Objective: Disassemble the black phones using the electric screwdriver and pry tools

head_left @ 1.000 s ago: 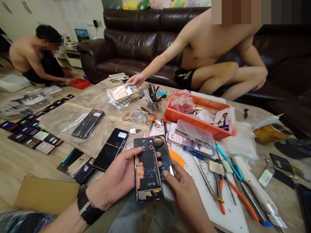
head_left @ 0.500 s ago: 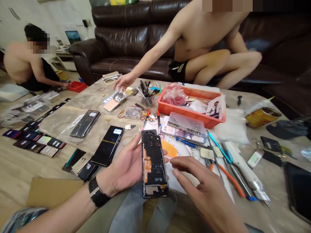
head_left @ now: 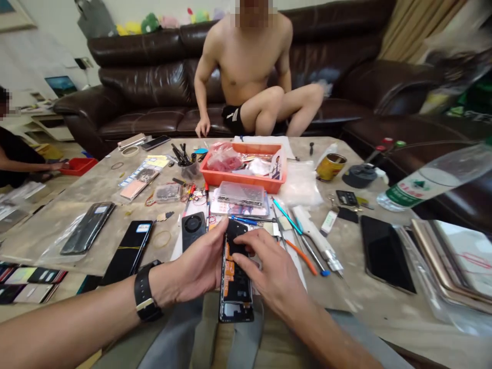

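My left hand (head_left: 196, 269), with a black watch on its wrist, grips the left edge of an opened phone (head_left: 235, 287) whose back is off, showing orange strips and dark inner parts. My right hand (head_left: 271, 274) lies over the phone's upper half, fingers curled and pressing on its inside. The removed black back cover (head_left: 193, 229) with a round camera ring lies on the table just left of the phone's top.
A marble table (head_left: 115, 184) carries an orange tray (head_left: 246, 177) of bagged parts, a clear parts box (head_left: 241, 193), screwdrivers and tweezers (head_left: 303, 241), several phones (head_left: 386, 253), a tin (head_left: 331, 166) and a tilted plastic bottle (head_left: 438, 179). One person sits on the brown sofa (head_left: 154, 97); another crouches at left.
The view swung right and up. The back cover left my right hand and now lies on the table; my right hand moved onto the phone's inside. The person opposite drew the arm back.
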{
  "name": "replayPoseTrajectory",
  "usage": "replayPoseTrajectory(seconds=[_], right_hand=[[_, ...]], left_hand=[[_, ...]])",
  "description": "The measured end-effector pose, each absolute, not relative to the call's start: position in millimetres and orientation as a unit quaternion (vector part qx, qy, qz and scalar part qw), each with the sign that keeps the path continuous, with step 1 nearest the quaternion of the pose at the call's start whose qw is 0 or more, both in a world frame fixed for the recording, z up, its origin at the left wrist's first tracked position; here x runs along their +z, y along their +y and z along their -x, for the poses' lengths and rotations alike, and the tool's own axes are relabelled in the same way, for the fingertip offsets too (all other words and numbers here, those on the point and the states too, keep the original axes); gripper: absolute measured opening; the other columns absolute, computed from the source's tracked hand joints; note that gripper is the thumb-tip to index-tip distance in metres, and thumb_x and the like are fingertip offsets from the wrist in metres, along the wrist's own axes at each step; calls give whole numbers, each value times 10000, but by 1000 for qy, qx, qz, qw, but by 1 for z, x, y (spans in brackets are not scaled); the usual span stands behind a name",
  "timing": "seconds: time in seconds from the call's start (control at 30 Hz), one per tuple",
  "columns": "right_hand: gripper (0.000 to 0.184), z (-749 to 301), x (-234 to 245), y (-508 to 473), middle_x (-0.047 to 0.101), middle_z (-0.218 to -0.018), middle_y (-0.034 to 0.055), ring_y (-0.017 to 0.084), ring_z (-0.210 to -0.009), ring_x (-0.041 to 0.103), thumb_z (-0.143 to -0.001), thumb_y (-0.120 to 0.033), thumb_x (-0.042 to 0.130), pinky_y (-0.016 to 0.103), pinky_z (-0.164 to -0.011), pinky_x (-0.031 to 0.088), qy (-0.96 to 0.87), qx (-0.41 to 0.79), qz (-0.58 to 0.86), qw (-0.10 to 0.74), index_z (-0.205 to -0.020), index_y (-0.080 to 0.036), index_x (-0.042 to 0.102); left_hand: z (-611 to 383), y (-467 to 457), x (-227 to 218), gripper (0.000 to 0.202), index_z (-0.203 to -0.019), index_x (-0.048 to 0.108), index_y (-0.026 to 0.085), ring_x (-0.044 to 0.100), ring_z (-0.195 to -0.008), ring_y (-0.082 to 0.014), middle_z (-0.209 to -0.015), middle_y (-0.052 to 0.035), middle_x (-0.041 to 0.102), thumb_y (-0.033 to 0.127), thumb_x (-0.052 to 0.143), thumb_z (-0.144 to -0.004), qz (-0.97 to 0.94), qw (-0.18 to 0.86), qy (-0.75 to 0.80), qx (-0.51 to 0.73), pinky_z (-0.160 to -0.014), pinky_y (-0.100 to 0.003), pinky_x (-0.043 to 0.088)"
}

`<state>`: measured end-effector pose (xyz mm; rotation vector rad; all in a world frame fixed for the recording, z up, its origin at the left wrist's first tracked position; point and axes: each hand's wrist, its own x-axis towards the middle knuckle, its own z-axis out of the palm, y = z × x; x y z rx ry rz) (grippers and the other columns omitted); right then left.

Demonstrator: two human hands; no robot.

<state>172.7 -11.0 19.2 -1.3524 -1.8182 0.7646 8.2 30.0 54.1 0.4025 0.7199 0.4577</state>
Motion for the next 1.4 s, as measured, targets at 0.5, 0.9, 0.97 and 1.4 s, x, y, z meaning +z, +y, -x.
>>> replayPoseTrajectory(seconds=[0.5,0.9,0.97,1.4], right_hand=[[205,-185,4,-1,657,-1058,40,221,-973,640,-950,-142,540,367,-839,487,-718,267,567,302,-1108,-219,646],[97,-172,-6,-5,687,-1045,32,192,-1006,625,-980,-160,549,334,-899,471,-706,213,533,416,-1010,-201,631],[92,-170,-8,-6,703,-1023,28,191,-990,638,-979,-160,553,332,-888,474,-704,208,539,414,-1001,-199,634],[113,-174,-5,1,688,-1064,28,189,-1030,634,-940,-156,628,336,-895,492,-721,234,518,397,-1035,-215,641]], left_hand=[[-32,20,40,558,-1428,510,237,720,-960,-244,-1051,-59,757,558,489,-971,-224,828,449,251,-817,-353,572],[-19,20,35,644,-1356,596,217,757,-828,-295,-881,-83,794,675,461,-923,-164,867,427,197,-623,-352,583],[-17,20,34,632,-1347,601,217,759,-817,-294,-871,-83,796,667,458,-928,-162,865,430,204,-611,-350,582],[-1,20,21,736,-1310,616,198,767,-797,-335,-842,-113,792,759,493,-852,-137,876,426,179,-593,-386,586]])
